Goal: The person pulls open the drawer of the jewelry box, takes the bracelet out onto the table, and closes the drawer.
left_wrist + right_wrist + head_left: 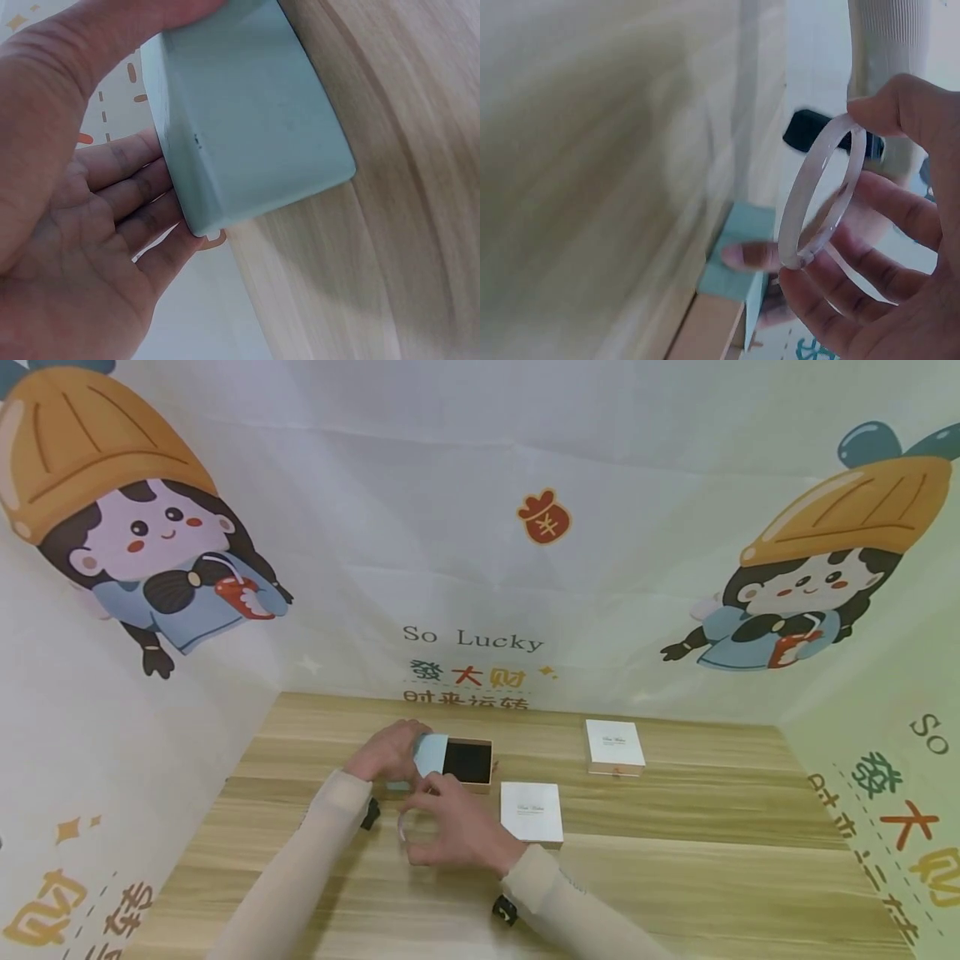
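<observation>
My left hand [384,752] grips the pale blue end [255,112] of a small box, thumb on one face and fingers along the opposite side. The rest of that box shows peach-coloured sides [709,322] and a black interior [467,762], facing up on the table. Between the thumb and fingertips of my right hand [468,822] is a translucent whitish bangle [804,184], pinched at its rim. In the head view the bangle stands just in front of the box, to the left of the right palm.
A white lidded box [531,810] with printed script lies right beside my right wrist. Another white box [615,745] sits farther back on the right. A printed cloth backdrop [450,568] rises behind and at both sides of the wooden table [697,885].
</observation>
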{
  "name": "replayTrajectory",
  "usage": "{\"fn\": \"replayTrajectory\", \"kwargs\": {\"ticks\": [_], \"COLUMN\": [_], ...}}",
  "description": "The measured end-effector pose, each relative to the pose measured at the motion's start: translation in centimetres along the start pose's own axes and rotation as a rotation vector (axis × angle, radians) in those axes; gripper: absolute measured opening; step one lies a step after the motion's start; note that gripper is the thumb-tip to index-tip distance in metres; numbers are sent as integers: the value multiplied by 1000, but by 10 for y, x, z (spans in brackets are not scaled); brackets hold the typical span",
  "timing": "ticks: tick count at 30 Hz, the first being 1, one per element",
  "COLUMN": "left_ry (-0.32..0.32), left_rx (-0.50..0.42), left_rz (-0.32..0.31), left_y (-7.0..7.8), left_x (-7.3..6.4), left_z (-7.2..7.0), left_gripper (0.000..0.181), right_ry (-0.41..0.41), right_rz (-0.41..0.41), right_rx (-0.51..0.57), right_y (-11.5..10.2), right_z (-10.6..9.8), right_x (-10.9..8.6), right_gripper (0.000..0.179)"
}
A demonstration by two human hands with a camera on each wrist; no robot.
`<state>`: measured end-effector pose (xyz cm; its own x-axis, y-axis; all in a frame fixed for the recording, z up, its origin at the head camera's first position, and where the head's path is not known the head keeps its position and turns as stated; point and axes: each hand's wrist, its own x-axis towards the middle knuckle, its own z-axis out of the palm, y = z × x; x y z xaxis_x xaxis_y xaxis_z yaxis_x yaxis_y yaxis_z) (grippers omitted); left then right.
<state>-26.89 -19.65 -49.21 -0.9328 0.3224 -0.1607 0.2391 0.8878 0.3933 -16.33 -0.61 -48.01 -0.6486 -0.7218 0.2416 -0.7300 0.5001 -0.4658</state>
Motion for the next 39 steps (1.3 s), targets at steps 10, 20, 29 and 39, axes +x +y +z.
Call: {"fn": "replayTrajectory", "kwargs": {"ticks": [10, 20, 29, 39], "left_ry": [-9, -13, -9, -10], "left_rx": [-9, -33, -45, -41], "left_rz": [-23, -42, -49, -50], "left_y": [1, 3, 3, 3], "left_x": [-3, -3, -4, -4], "left_z": [-2, -2, -4, -3], "left_gripper": [102, 102, 101, 101], "right_ry": [-125, -248, -189, -230], "right_rz": [-104, -148, -250, -189], "right_rx": [-20, -84, -231, -233], "right_y": [-18, -27, -32, -37], "right_z": [20, 39, 47, 50], "right_x": [-21, -39, -45, -46], "right_gripper": [43, 38, 31, 33]}}
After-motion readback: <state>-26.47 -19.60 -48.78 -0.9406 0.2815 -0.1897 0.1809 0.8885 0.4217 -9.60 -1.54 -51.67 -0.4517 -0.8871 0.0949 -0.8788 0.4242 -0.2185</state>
